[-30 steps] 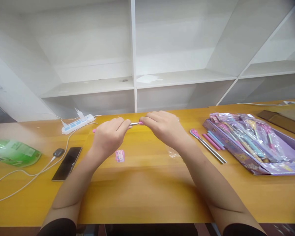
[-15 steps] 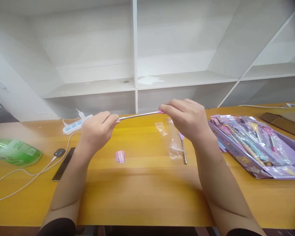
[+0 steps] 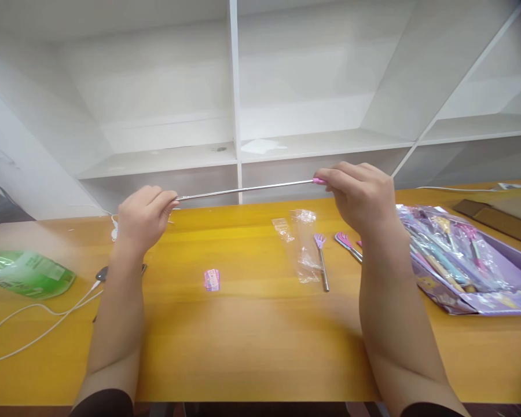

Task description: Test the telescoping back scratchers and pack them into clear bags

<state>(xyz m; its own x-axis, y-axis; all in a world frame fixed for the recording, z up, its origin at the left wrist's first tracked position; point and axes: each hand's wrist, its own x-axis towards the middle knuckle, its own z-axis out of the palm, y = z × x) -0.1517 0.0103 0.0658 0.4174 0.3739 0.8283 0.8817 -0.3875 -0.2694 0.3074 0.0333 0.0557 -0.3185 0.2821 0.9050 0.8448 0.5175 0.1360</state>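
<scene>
A thin silver telescopic rod (image 3: 247, 189) spans the gap between my hands, above the far part of the table. My left hand (image 3: 145, 217) is closed on its left end. The pink right end is pinched by my right hand (image 3: 362, 194). Beneath the rod, a small purple claw-headed stick (image 3: 323, 263) lies beside a clear plastic wrapper (image 3: 306, 246). More pink-headed sticks (image 3: 348, 246) lie partly behind my right forearm. A small pink label (image 3: 212, 280) rests on the table between my forearms.
At the right stands a purple box (image 3: 503, 304) of wrapped sticks, with brown cardboard (image 3: 495, 217) behind it. A green bag (image 3: 26, 272) and white cable (image 3: 47, 333) lie left. White shelving (image 3: 234, 87) rises behind the table (image 3: 252, 347).
My hands have moved farther apart, and the rod between them now shows a longer length. The pink-headed sticks by my right forearm have come into view.
</scene>
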